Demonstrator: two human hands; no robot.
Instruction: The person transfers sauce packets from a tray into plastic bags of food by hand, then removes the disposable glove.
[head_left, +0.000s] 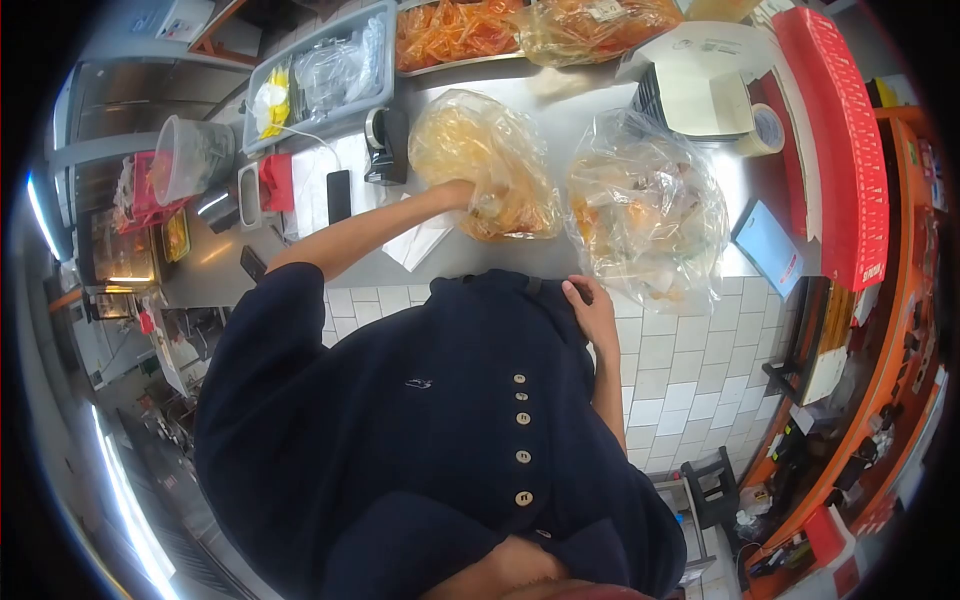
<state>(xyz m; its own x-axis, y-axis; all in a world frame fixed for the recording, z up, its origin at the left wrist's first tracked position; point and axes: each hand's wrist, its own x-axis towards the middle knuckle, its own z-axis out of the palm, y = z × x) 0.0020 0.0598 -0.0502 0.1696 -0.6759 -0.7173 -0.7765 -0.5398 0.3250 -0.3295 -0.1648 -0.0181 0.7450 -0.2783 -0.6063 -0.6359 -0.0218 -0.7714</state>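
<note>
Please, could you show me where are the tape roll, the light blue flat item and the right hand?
Tape roll (765, 147): head view, lower part of its side.
Light blue flat item (768, 248): head view, middle of its face.
Right hand (594, 308): head view, back of the hand.

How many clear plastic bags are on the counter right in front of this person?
2: the left bag, with the left hand at its folds, and the right bag beside it. Extra layers may be hidden.
</note>
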